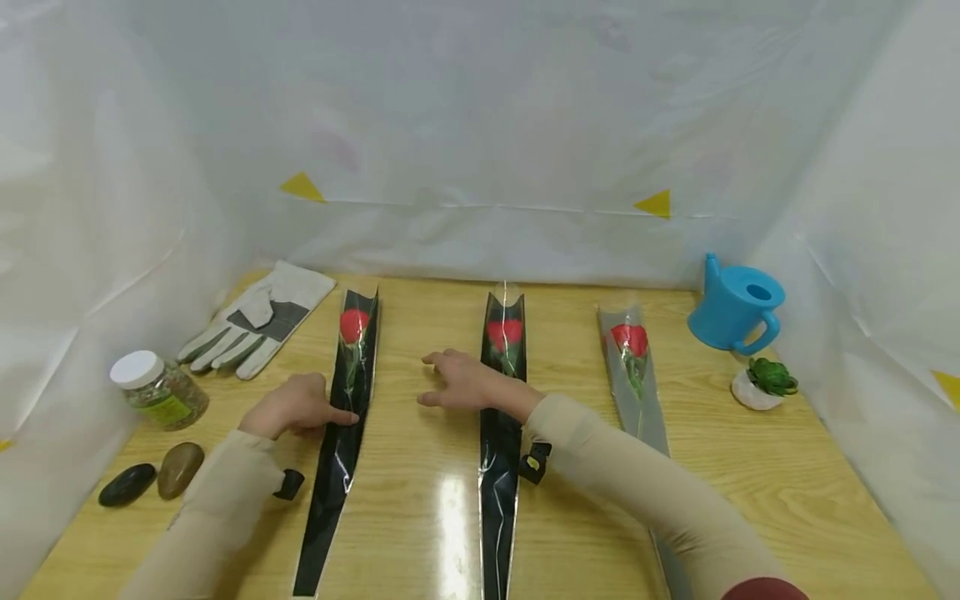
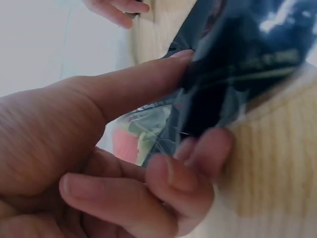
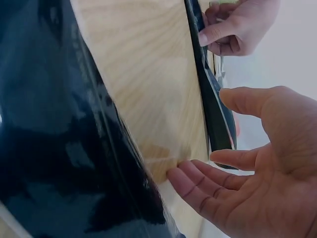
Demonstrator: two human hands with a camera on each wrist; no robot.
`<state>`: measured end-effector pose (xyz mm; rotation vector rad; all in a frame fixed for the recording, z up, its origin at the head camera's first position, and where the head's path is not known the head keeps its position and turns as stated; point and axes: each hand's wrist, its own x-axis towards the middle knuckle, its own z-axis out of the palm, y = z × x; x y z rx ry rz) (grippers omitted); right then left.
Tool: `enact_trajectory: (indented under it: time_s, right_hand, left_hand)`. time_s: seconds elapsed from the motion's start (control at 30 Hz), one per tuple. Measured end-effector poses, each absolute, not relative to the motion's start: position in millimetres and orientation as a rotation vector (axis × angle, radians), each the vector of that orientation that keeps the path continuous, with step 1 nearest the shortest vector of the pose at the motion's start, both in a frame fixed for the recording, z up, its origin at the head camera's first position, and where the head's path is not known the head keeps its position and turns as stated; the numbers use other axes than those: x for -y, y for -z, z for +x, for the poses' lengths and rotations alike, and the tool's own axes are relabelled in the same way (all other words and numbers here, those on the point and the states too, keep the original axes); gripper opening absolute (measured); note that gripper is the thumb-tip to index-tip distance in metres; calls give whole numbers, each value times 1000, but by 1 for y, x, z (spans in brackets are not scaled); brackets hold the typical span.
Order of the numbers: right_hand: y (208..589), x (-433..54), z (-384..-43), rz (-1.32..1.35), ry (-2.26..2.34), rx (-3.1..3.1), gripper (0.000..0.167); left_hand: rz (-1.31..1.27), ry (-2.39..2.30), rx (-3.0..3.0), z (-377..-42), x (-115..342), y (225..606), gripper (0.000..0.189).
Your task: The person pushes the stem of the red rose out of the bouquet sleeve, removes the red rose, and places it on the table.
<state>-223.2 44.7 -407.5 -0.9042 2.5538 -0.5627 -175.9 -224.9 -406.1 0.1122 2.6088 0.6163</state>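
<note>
My left hand [image 1: 296,404] pinches the edge of the left wrapped rose [image 1: 352,375], a red bloom in a black and clear sleeve. In the left wrist view, the thumb lies on the black sleeve [image 2: 237,64] and the other fingers curl at its edge. My right hand [image 1: 468,383] is spread just above the table between the left rose and the middle wrapped rose [image 1: 504,333], holding nothing. The right forearm crosses over that middle rose, hiding part of its black sleeve. A third rose [image 1: 630,342], in a grey sleeve, lies further right, partly covered by the right arm.
Grey-white work gloves [image 1: 262,317], a white-lidded jar [image 1: 161,390], a black stone [image 1: 127,485] and a brown stone [image 1: 180,469] lie on the left. A blue watering can [image 1: 731,308] and small potted succulent [image 1: 761,383] stand right. White sheeting [image 1: 480,125] surrounds the wooden table [image 1: 787,492].
</note>
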Motion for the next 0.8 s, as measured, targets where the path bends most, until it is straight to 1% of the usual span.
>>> enact_trajectory:
  time_s: [0.1, 0.23, 0.37, 0.5, 0.63, 0.8]
  right_hand:
    - [409, -40, -222, -919, 576, -2537, 66]
    - [409, -31, -221, -865, 772, -2446, 64]
    - [413, -20, -217, -690, 1080, -2237, 64]
    - [417, -10, -213, -488, 1326, -1965, 63]
    - [419, -2, -212, -344, 1450, -1789, 60]
    - [420, 3, -213, -239, 1557, -1657, 59]
  left_hand:
    - [122, -621, -2645, -176, 228, 408, 50]
    - [135, -643, -2684, -176, 232, 408, 51]
    - [108, -706, -2712, -173, 236, 412, 50]
    - [32, -810, -2702, -167, 236, 417, 42]
    - [8, -871, -2674, -160, 233, 422, 42]
    - [78, -1044, -2588, -151, 231, 422, 35]
